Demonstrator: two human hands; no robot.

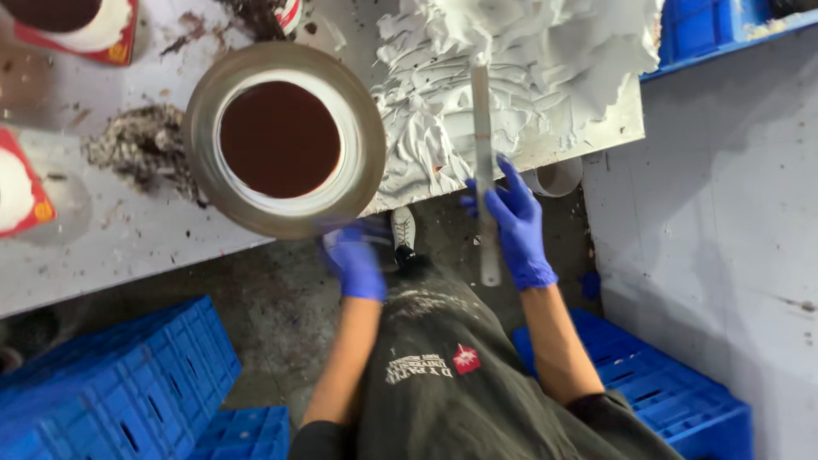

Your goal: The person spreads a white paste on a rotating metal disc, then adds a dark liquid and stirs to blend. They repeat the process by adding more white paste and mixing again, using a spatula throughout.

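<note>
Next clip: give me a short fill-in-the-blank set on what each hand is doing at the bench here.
1. Both hands wear ____ gloves.
2. The right hand holds a long metal ____ reaching into the white cream.
3. The left hand sits at the edge of the round turntable, which carries a ____ cake.

Missing words: blue; spatula; brown

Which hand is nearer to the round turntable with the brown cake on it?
Left. The left hand in a blue glove sits right under the near rim of the turntable. The right hand is off to the side, gripping a long metal spatula that reaches into the white cream.
</note>
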